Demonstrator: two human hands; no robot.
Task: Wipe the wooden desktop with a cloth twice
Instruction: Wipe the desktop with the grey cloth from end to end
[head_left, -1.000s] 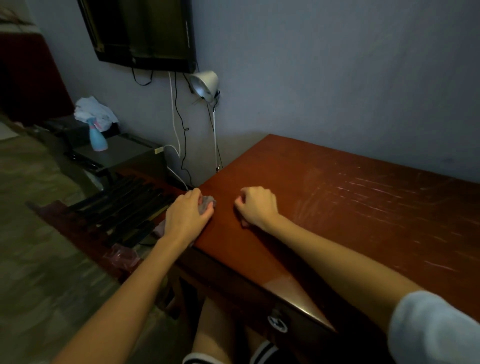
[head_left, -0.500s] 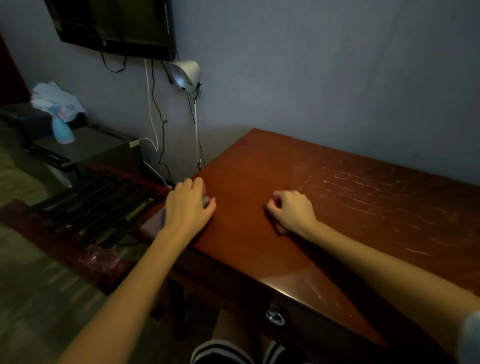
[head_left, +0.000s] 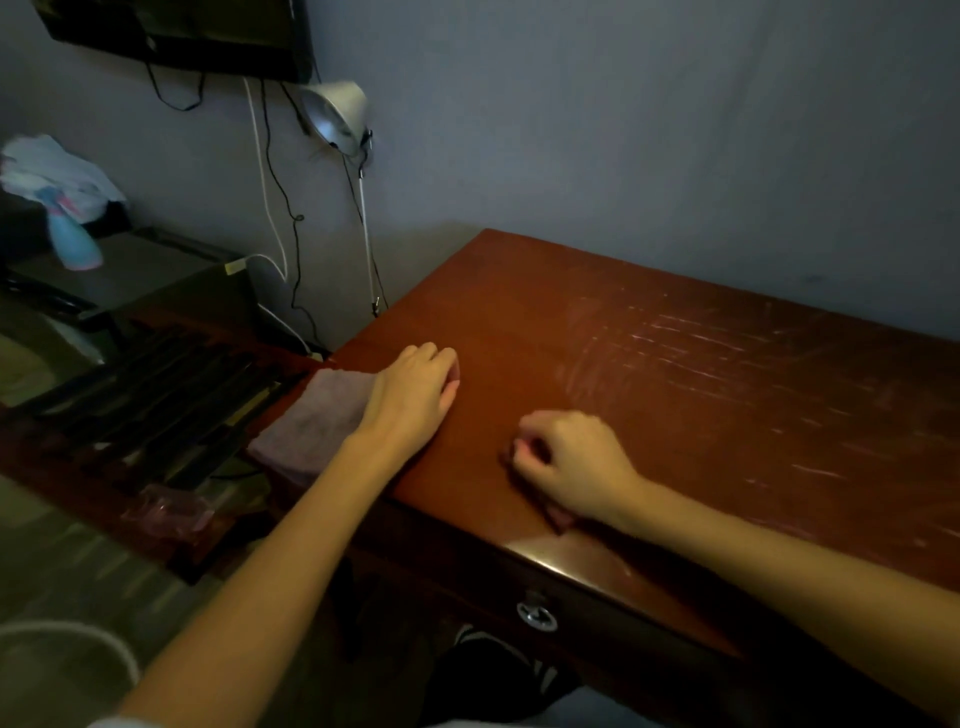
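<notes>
On desktop (head_left: 675, 395), left edge | left hand (head_left: 410, 397) flat on cloth (head_left: 311, 423) | right hand (head_left: 574, 465) curled, holding nothing

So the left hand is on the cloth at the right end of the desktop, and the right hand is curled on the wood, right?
Not quite. The head view shows the cloth at the left end of the desktop, draped over that edge, not the right end. The left hand does rest on it, and the right hand is curled on the wood.
</notes>
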